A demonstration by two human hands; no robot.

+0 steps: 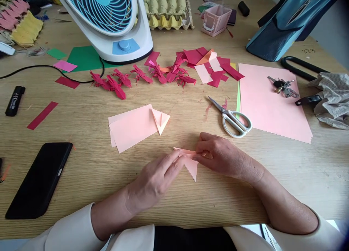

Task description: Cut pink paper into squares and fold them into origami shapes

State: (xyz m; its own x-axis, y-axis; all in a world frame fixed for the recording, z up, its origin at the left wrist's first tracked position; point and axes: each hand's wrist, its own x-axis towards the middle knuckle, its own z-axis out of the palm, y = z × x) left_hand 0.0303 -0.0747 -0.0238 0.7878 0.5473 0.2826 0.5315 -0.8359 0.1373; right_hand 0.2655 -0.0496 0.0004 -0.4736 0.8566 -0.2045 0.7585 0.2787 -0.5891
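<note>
A small folded piece of light pink paper (192, 167) lies on the table between my hands, one pointed corner toward me. My left hand (158, 176) rests on its left part, fingers stretched out and pressing it down. The thumb and fingers of my right hand (218, 152) pinch its upper right edge. Just beyond, a folded pink triangle (161, 120) sits on the end of several pink paper strips (133, 126). Scissors with white handles (231, 118) lie beyond my right hand, blades pointing away to the left. My fingers hide part of the folded paper.
A white and blue fan (122, 45) stands at the back. Red folded paper figures (117, 85) and red scraps (216, 76) lie before it. Pink sheets (272, 109) with keys (283, 86) are at right, near a blue bag (283, 29). A black phone (39, 180) lies left.
</note>
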